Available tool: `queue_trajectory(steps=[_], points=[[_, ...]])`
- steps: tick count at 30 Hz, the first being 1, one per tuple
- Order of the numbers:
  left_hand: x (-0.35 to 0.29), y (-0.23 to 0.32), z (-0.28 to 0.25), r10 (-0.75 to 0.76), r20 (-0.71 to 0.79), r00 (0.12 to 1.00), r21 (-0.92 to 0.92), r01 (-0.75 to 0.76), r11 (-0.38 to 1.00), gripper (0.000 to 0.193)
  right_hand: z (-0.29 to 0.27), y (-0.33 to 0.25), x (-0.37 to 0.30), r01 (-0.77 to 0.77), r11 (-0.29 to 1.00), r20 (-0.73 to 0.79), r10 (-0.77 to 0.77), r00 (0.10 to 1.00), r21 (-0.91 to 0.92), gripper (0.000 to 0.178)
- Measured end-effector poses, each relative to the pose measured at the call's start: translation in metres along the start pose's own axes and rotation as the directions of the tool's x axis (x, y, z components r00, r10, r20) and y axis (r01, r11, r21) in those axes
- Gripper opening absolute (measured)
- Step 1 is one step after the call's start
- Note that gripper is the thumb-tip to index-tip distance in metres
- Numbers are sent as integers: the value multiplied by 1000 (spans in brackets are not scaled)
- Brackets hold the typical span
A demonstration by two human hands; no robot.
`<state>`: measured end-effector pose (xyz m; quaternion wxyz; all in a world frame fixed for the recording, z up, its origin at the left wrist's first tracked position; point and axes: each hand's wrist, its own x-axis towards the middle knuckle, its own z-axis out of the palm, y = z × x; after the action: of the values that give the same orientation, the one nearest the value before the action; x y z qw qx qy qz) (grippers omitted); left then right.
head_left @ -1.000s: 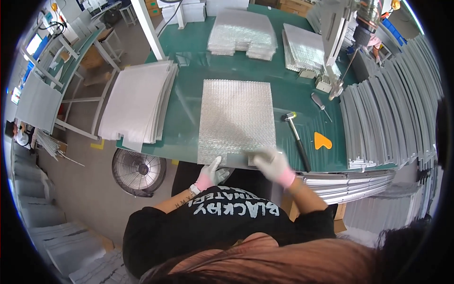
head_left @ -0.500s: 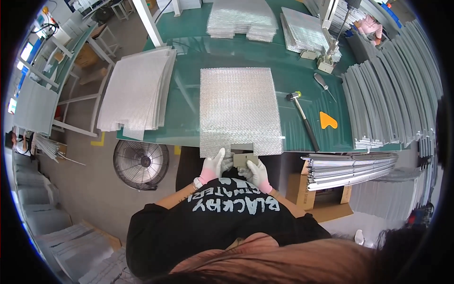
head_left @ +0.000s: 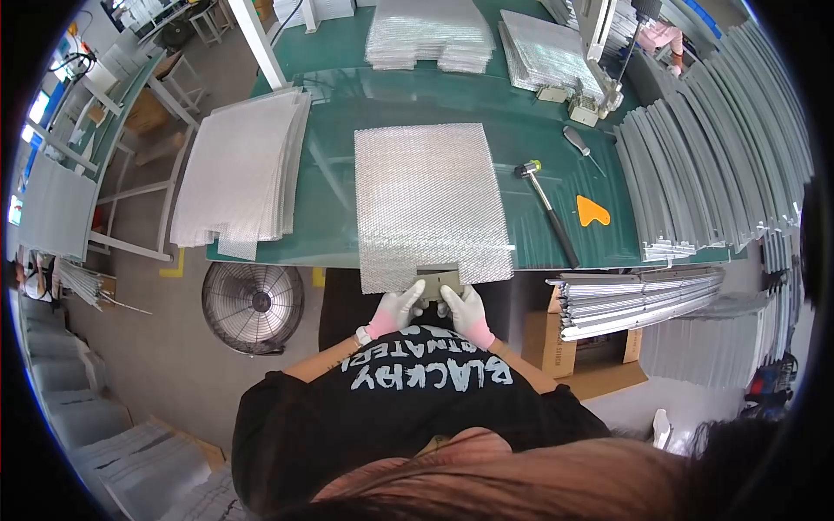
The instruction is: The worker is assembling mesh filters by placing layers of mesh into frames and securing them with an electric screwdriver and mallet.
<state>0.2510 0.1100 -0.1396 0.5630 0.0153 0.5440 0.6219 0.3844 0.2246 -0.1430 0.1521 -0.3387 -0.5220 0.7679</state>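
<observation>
A silvery expanded-metal mesh sheet (head_left: 427, 195) lies on the green table, its notched near end jutting over the front edge. At that notch, a small grey-beige rectangular plate (head_left: 440, 283) is held between my two white-gloved hands. My left hand (head_left: 397, 309) is closed at the plate's left end, with its thumb on top. My right hand (head_left: 466, 311) pinches the right end, thumb also uppermost. The fingers beneath the plate are mostly hidden. Whether the plate touches the notch's edges I cannot tell.
On the green table (head_left: 339, 165), a hammer (head_left: 549, 217), a screwdriver (head_left: 582, 149) and an orange scraper (head_left: 592, 211) lie to the right. Mesh stacks stand left (head_left: 239, 165) and far (head_left: 430, 35). A fan (head_left: 259, 304) and a cardboard box (head_left: 547, 343) stand below the front edge.
The plate has moved slightly forward and left against the notch area. My left hand has closed in on its left end. The whole view has shifted a little.
</observation>
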Motion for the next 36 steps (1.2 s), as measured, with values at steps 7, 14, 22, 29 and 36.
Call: queue_trajectory(steps=[7, 14, 22, 29, 36], points=[[-6, -2, -9, 72, -193, 979, -44, -82, 996, 46, 1, -5, -5, -14, 998, -46, 16, 999, 55, 19], [-9, 2, -4, 20, -5, 1000, 52, -20, 998, 31, 8, -21, -6, -56, 997, 13, 57, 998, -53, 19], [-9, 16, -3, 6, 92, 996, 328, -36, 944, 37, 5, -17, -3, 34, 979, -280, 25, 960, 202, 30], [-9, 7, -2, -30, 85, 996, 173, 15, 985, 35, 3, -20, -6, -17, 996, -307, 45, 951, 93, 29], [-6, -2, -7, -14, 168, 986, -59, 24, 998, 44, 6, -11, -5, 38, 979, -289, 22, 957, 201, 26]])
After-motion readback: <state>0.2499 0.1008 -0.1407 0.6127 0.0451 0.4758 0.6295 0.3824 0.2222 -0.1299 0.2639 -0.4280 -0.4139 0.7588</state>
